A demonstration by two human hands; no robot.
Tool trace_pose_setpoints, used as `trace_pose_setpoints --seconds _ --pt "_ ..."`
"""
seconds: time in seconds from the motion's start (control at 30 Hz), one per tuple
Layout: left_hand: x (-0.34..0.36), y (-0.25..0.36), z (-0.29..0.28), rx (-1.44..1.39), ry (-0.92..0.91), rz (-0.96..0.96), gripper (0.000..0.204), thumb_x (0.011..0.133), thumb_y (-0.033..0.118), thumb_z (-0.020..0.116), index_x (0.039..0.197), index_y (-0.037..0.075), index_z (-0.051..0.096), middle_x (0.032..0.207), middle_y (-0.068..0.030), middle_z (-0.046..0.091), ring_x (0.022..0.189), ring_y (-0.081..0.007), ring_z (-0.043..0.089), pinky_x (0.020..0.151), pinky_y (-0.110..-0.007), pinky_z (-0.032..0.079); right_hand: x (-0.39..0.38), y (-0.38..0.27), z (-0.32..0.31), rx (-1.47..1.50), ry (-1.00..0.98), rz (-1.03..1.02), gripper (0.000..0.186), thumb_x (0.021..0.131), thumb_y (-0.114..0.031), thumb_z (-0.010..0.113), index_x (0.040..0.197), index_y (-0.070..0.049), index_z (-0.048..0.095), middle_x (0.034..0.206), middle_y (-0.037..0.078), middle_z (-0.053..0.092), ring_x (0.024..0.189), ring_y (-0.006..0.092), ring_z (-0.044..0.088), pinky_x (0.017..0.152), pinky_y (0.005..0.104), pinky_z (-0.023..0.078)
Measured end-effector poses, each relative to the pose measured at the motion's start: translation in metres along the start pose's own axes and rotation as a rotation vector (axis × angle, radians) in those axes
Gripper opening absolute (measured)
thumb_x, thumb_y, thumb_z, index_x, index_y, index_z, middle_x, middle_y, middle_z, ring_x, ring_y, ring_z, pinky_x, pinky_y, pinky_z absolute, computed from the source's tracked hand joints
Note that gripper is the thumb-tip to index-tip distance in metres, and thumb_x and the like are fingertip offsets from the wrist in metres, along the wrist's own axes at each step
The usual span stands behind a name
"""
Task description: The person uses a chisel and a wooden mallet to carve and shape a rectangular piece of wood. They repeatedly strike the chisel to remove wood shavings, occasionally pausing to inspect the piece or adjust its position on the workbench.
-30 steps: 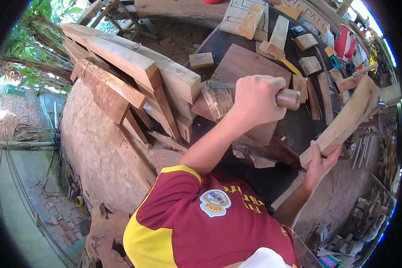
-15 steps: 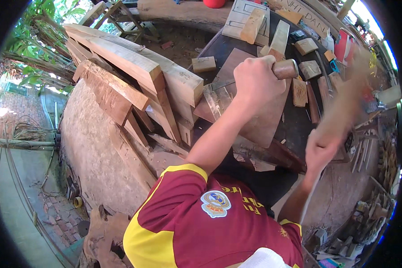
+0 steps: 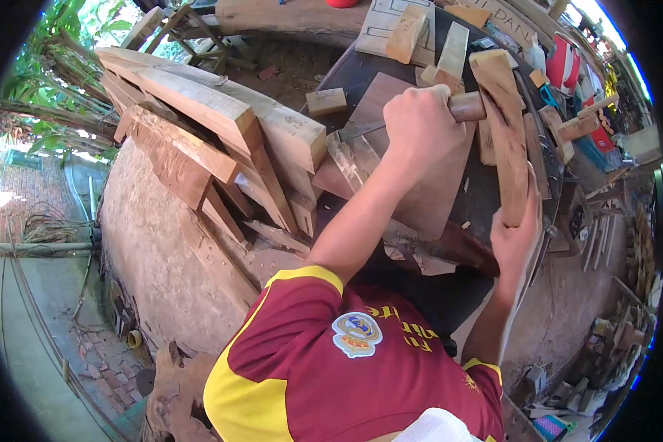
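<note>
My left hand is closed around a chisel whose round wooden handle sticks out to the right of the fist. Its flat metal blade points left, onto a narrow pale wood piece with a rough surface. In my right hand is a long, thick wooden mallet, gripped by its lower end. The mallet's side meets the butt of the chisel handle, or is very close to it. A flat brown board lies beneath my left hand.
Long sawn timbers lean at the left beside a big pale slab. Small wood blocks and a panel with drawn lines lie on the dark table. A red-and-white container stands far right; scrap wood fills the lower right.
The mallet has swung left, from a blur out at the right to the chisel's handle end. My left hand keeps its grip almost in place. The whole view has shifted slightly.
</note>
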State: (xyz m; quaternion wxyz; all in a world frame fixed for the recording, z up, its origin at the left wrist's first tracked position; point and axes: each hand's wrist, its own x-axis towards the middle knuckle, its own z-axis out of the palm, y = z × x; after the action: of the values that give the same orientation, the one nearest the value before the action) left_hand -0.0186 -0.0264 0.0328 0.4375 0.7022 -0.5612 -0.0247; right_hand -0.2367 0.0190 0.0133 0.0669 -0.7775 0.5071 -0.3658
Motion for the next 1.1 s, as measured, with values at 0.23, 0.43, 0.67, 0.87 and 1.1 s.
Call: trace_pose_setpoints --seconds 0.23,0.43,0.67,0.87,1.1 --pt "-0.004 0.002 -0.036 -0.492 0.096 0.13 0.022 0.063 0.013 0.079 0.069 0.005 0.059 0.055 -0.0063 0.055 0.057 -0.0179 0.061 0.057 -0.032 0.05 -0.012 0.017 0.02 0.017 0.061 0.13 0.076 0.069 0.005 0.066 0.141 -0.005 0.043 0.13 0.02 0.055 0.118 0.0402 0.054 0.098 0.0422 0.045" --pt "-0.025 -0.018 -0.118 -1.393 0.447 0.038 0.018 0.079 -0.009 0.064 0.08 0.004 0.052 0.059 -0.001 0.049 0.046 -0.0088 0.047 0.041 -0.024 0.038 0.005 -0.02 0.023 -0.186 -0.309 0.253 0.077 0.066 0.005 0.067 0.138 -0.015 0.05 0.118 0.015 0.058 0.105 0.036 0.059 0.089 0.0429 0.048" --pt "-0.088 -0.055 -0.149 -1.262 0.294 0.255 0.014 0.082 -0.002 0.055 0.076 0.004 0.044 0.055 -0.0036 0.045 0.045 -0.0131 0.042 0.045 -0.03 0.038 0.034 -0.027 0.043 -0.344 -0.261 -0.136 0.066 0.072 0.001 0.066 0.135 -0.014 0.053 0.125 0.013 0.054 0.108 0.0329 0.057 0.087 0.0418 0.048" --pt "-0.136 -0.069 -0.146 -1.383 -0.009 0.167 0.008 0.083 -0.001 0.057 0.081 0.002 0.049 0.062 -0.0063 0.051 0.051 -0.0177 0.046 0.049 -0.031 0.039 -0.015 -0.078 0.023 0.449 -0.358 -0.263 0.064 0.075 -0.014 0.077 0.133 -0.005 0.054 0.117 0.015 0.062 0.11 0.0316 0.059 0.096 0.0403 0.046" --pt "-0.156 -0.059 -0.093 -1.187 -0.256 0.25 0.039 0.091 0.042 0.065 0.083 0.004 0.061 0.071 -0.0032 0.059 0.07 -0.0199 0.052 0.064 -0.034 0.044 -0.098 -0.113 0.045 0.654 -0.502 -0.127 0.043 0.077 -0.021 0.077 0.114 -0.004 0.061 0.108 0.016 0.063 0.101 0.0348 0.06 0.088 0.0414 0.049"
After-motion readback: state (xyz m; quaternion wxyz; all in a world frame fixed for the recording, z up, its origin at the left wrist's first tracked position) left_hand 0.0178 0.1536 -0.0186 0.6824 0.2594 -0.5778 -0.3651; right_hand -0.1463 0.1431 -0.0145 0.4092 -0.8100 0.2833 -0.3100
